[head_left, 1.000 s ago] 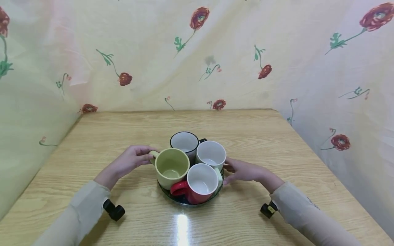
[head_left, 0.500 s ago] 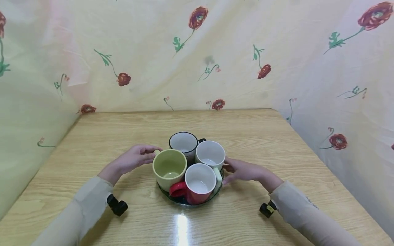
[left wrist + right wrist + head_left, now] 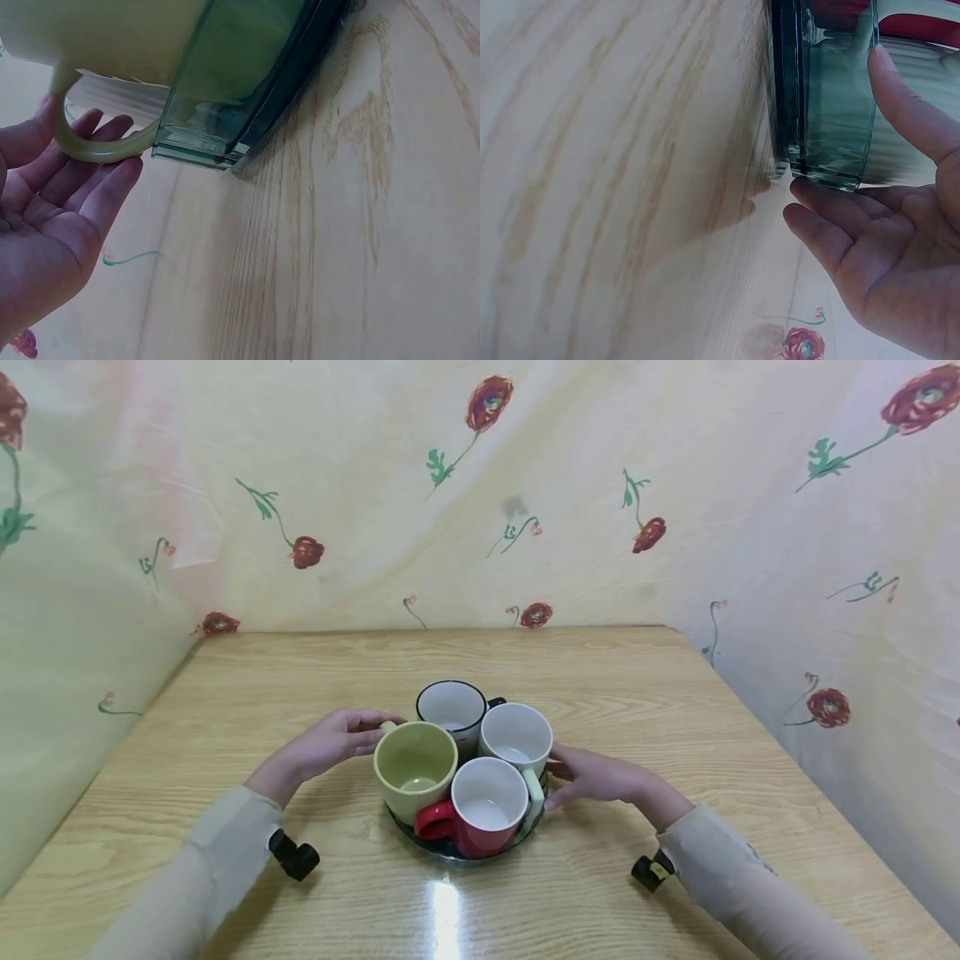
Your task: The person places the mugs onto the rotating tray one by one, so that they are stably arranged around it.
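Note:
My left hand [image 3: 330, 745] holds the handle [image 3: 105, 152] of a yellow-green mug [image 3: 415, 768], its thumb on one side and its fingers through or behind the loop. That mug stands in a round dark-green glass dish [image 3: 225, 127] with other mugs packed against it: a red one [image 3: 476, 842] with a white inside, a pale-green one [image 3: 516, 735] and a dark one [image 3: 452, 703] with a black rim. On the opposite side my right hand [image 3: 600, 777] touches the dish, its thumb tip at the glass rim and its fingertips against the outer wall [image 3: 832, 127].
Everything sits on a wood-grain table [image 3: 285, 664]. Flower-patterned cloth [image 3: 360, 485] hangs behind it and along both sides. Each sleeve carries a black wrist camera [image 3: 295, 858].
My left hand has moved forward and right, turning the yellow-green mug so that its handle points farther back. My right hand stays at the dish, and the other mugs stay in place.

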Demonstrator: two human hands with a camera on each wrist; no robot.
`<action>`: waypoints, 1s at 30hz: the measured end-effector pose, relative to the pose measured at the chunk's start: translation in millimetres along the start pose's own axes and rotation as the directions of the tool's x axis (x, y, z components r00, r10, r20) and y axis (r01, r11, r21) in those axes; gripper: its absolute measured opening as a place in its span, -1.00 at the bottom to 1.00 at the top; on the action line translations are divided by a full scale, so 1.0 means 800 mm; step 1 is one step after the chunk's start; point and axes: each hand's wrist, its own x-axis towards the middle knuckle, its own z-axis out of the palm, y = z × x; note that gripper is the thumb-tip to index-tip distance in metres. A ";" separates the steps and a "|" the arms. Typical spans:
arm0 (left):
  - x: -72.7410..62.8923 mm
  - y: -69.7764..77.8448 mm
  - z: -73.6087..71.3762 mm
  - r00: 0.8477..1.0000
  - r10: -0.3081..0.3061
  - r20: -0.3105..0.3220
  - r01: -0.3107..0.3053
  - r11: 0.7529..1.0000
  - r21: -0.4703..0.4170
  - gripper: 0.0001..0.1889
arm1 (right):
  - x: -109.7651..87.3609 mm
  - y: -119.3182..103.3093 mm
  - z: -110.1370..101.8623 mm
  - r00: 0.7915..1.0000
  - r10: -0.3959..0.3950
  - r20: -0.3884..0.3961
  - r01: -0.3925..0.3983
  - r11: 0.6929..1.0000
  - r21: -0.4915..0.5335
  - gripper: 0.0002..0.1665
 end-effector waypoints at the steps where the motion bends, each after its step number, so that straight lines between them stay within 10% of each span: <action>1: 0.001 0.000 0.000 1.000 0.003 0.001 -0.003 1.000 0.001 -0.54 | 0.000 0.001 0.000 1.000 0.001 -0.002 -0.001 1.000 -0.002 0.14; 30: 0.025 0.009 0.006 0.997 -0.052 -0.052 0.056 0.995 0.082 -0.48 | 0.009 0.001 -0.003 0.999 -0.038 0.031 0.039 0.999 -0.014 0.16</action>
